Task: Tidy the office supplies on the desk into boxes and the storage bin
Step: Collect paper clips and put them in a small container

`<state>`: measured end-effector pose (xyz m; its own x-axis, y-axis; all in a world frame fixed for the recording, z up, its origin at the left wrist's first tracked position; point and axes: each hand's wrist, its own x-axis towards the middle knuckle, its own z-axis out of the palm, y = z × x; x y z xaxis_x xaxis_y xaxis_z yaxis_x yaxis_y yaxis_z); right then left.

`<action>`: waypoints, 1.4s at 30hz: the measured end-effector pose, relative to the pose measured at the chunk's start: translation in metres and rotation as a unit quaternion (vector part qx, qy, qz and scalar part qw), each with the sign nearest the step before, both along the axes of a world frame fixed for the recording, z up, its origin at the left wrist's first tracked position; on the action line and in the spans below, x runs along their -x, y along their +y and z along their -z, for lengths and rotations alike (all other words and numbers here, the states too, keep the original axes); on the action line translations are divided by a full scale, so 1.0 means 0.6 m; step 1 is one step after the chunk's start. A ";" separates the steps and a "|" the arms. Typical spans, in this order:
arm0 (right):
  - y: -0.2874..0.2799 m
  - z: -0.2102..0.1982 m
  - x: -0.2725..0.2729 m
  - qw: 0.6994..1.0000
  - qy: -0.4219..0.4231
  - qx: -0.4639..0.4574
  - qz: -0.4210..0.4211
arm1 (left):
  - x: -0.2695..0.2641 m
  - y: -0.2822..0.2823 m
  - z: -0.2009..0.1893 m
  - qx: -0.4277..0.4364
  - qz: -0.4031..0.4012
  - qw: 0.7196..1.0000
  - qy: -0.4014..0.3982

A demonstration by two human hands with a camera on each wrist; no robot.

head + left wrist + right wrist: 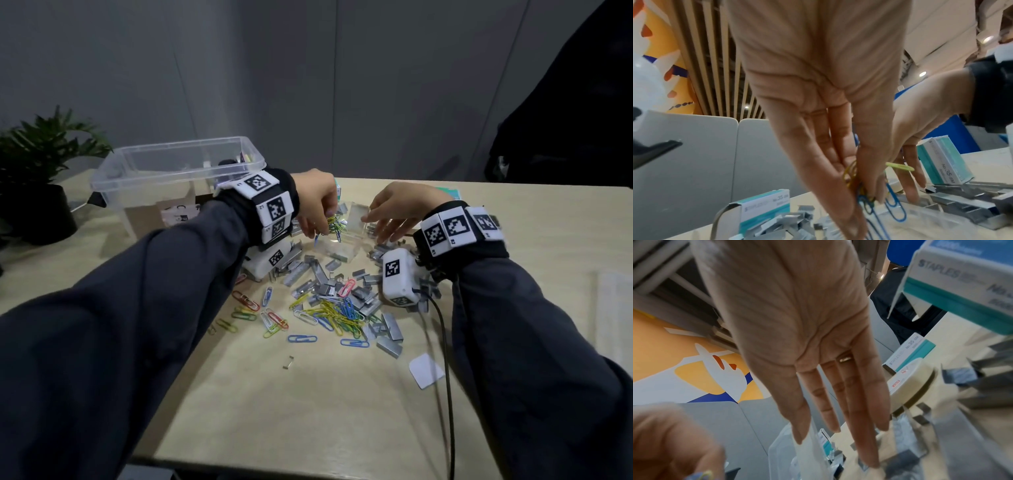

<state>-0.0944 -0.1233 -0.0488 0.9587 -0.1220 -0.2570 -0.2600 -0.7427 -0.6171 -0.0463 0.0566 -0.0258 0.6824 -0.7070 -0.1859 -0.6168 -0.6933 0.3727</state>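
My left hand (317, 202) pinching paper clip bunch (334, 224) over small clear box (346, 236) mid-surface; right hand (394, 214), fingers straight, steadies box lid. Next: drop clips in, gather loose pile (337, 313).

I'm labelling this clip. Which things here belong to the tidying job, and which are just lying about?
Part of the job:
- paper clips, a bunch pinched in the left hand
- loose staples
- small clear box, right hand open at it
- storage bin

Lying about:
- potted plant
- white card
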 end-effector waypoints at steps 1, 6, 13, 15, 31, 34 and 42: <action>0.000 0.000 -0.001 1.000 -0.001 -0.001 0.001 | -0.002 -0.006 -0.001 -0.003 0.001 1.000 -0.003; -0.002 0.000 -0.002 1.000 0.001 -0.002 0.001 | -0.004 -0.029 0.000 -0.029 0.012 0.999 -0.013; 0.000 -0.001 -0.001 1.000 -0.007 -0.018 -0.022 | -0.006 -0.024 0.014 -0.140 0.055 0.989 0.014; 0.001 0.000 -0.002 0.999 -0.011 -0.023 -0.027 | -0.001 -0.018 0.013 -0.132 0.063 0.989 -0.010; 0.009 -0.001 0.000 0.999 -0.048 -0.017 -0.012 | 0.139 0.027 0.032 -0.137 0.284 0.949 -0.015; 0.010 -0.001 0.000 0.999 -0.044 -0.022 -0.009 | 0.144 0.020 0.047 -0.153 0.281 0.945 -0.069; 0.010 -0.001 0.000 0.999 -0.039 -0.018 -0.022 | 0.114 0.032 0.025 -0.099 0.262 0.959 -0.033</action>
<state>-0.0946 -0.1173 -0.0481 0.9803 -0.0717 -0.1841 -0.1775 -0.7290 -0.6611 -0.1149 0.0758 -0.0409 0.2570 -0.9116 -0.3209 -0.9182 -0.3339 0.2132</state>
